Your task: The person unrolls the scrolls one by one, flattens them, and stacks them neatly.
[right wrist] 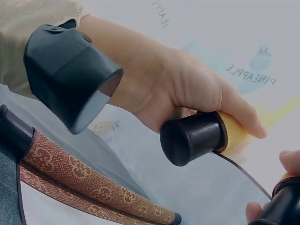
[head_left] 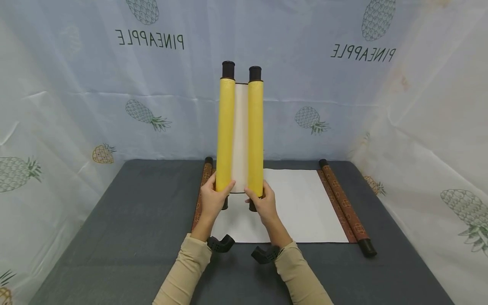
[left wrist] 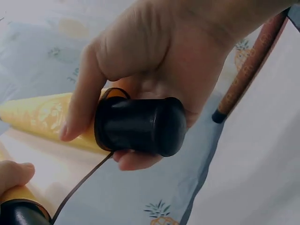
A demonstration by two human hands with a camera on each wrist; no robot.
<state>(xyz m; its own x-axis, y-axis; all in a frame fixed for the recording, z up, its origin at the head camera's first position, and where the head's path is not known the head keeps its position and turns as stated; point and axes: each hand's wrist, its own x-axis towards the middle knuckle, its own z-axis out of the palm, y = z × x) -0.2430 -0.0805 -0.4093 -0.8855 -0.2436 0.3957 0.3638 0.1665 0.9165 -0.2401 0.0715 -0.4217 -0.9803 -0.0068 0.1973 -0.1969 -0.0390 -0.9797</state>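
A yellow scroll (head_left: 225,131) with black end knobs is held up in front of me, its two rolls upright and a narrow strip of cream paper (head_left: 240,140) between them. My left hand (head_left: 214,197) grips the left roll near its lower end, the thumb lying along the front. On the right roll (head_left: 256,135), my right hand (head_left: 264,202) holds the same lower part. Black lower knobs (left wrist: 140,125) stick out below both hands. Behind them a brown patterned scroll (head_left: 343,203) lies unrolled on the table, with white paper (head_left: 301,203) between its rods.
The dark grey table (head_left: 126,237) carries the brown scroll, whose left rod (head_left: 202,190) is partly hidden by my left hand and the yellow roll. Pineapple-print curtains (head_left: 183,106) stand behind and at both sides. A black wrist camera mount (head_left: 265,254) sits on each wrist.
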